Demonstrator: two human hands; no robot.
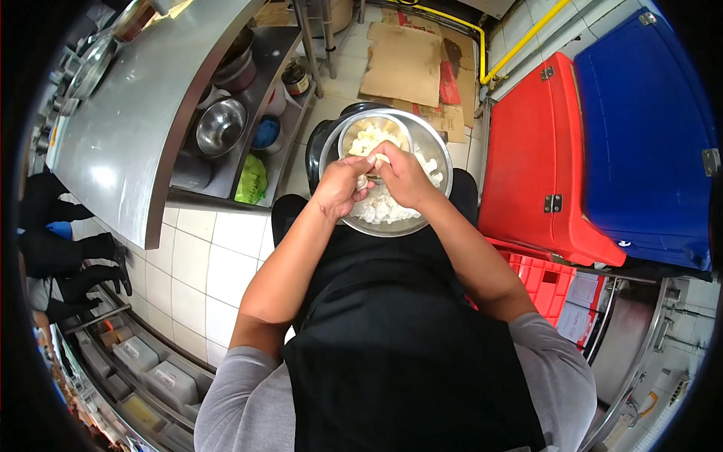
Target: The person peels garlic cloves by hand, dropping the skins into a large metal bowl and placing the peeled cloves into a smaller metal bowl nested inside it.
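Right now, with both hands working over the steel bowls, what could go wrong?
1. The large bowl seems perched on a black bin, not a table; it could tip and spill the white chunks onto the floor.
2. The left hand and right hand pinch one small piece above it; it could slip from the fingers.

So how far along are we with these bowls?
Looks partly done: the small bowl holds a heap of white pieces. In hand: the left hand and right hand pinch one white piece between them. Left: a pile lies in the big bowl under the hands.
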